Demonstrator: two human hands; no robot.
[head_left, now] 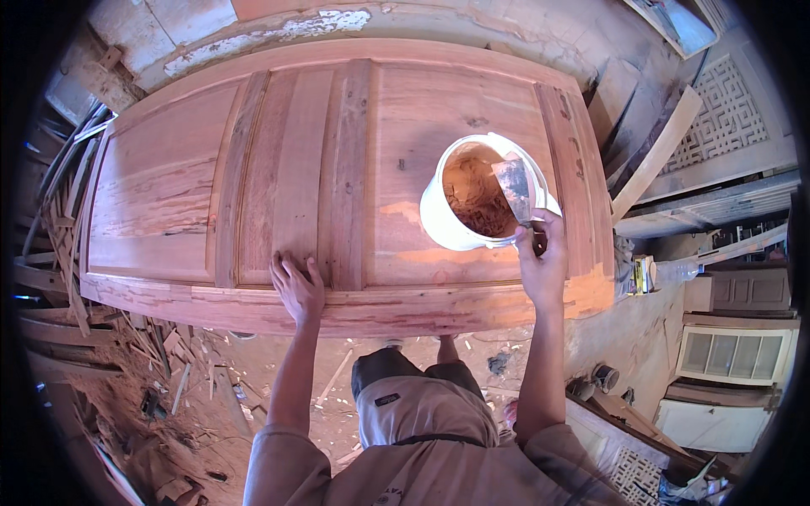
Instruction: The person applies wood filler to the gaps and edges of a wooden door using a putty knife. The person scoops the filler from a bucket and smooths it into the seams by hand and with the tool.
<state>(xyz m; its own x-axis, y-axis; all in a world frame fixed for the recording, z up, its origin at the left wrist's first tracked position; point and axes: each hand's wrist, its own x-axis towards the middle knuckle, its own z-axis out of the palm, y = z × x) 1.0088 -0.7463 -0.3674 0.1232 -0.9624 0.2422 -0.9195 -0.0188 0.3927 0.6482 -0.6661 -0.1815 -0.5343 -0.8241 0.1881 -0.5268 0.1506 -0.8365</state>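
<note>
A large panelled wooden door (308,160) lies flat in front of me. On its right panel stands a white plastic bucket (439,215), with orange-brown filler paste (472,190) inside. My right hand (542,251) is closed on the handle of a putty knife (515,185). The knife's smeared metal blade points up and away, over the bucket's right rim. My left hand (299,285) rests on the door's near edge, fingers spread and holding nothing. Smears of orange filler (451,255) mark the panel beside the bucket and the door's near right corner.
Wood scraps and shavings litter the floor (202,396) at the left. Boards (658,152) and a carved lattice panel (717,118) lean at the right. A wall (405,21) runs behind the door. A glazed window frame (732,354) stands at the lower right.
</note>
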